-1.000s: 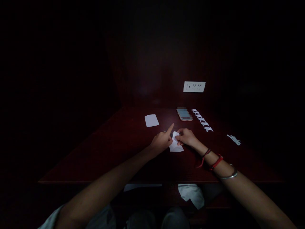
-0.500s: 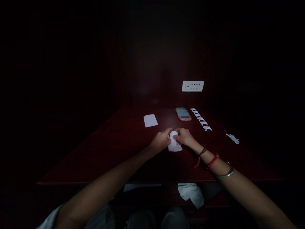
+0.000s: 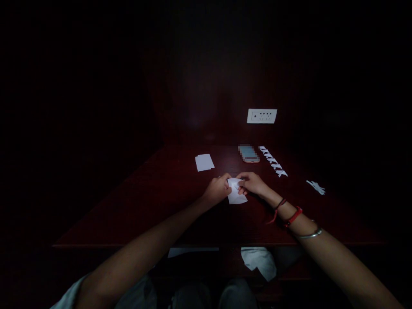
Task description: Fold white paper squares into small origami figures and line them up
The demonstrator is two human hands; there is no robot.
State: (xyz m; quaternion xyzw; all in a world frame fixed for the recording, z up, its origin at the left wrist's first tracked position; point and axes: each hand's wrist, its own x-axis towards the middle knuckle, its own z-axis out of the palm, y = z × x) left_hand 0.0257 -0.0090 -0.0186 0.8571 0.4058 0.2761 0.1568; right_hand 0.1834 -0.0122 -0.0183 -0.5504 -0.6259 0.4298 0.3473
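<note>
A small white sheet of paper [image 3: 237,197] is between my hands, just above or on the dark red table [image 3: 154,201]; I cannot tell which. My left hand [image 3: 217,189] is closed on the paper's left edge, thumb on top. On the opposite side my right hand [image 3: 252,183] pinches the upper right edge, its fingertips partly over the sheet. The paper's lower end spreads free toward me. Whether it has a crease is too dim to make out.
Beyond my left hand lies a stack of white paper [image 3: 204,162]. A blurred phone [image 3: 249,153] and a row of folded paper pieces [image 3: 273,161] lie farther back. Thin paper strips [image 3: 316,187] are at the right. A wall socket [image 3: 262,116] sits above the table.
My right hand has shifted slightly to the right along the paper's edge. The upper part of the sheet now looks wider and flatter. My left hand stays nearly in place.
</note>
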